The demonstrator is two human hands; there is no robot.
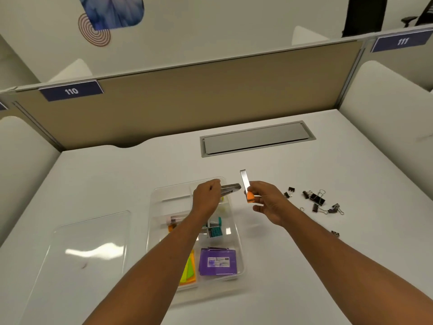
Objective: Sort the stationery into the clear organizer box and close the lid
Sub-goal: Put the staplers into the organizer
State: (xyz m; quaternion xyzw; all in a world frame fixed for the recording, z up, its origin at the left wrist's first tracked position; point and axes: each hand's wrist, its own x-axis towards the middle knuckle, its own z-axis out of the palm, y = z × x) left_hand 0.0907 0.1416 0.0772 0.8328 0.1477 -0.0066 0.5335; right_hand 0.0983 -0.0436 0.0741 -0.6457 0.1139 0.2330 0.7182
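Your left hand (206, 195) grips a metal stapler-like tool (230, 189) above the organizer box (239, 233); your right hand (264, 202) pinches an orange-ended metal strip (244, 184); binder clips (315, 200) remain on the tabletop (328, 266); a loose pinch risks dropping the strip outside its compartment.

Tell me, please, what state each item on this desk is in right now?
Organizer box: open, partly filled.
Lid: off, flat on the desk left of the box.
Left hand: holding a metal tool over the box.
Right hand: holding an orange-ended metal piece upright.
Binder clips: loose on the desk, unsorted.
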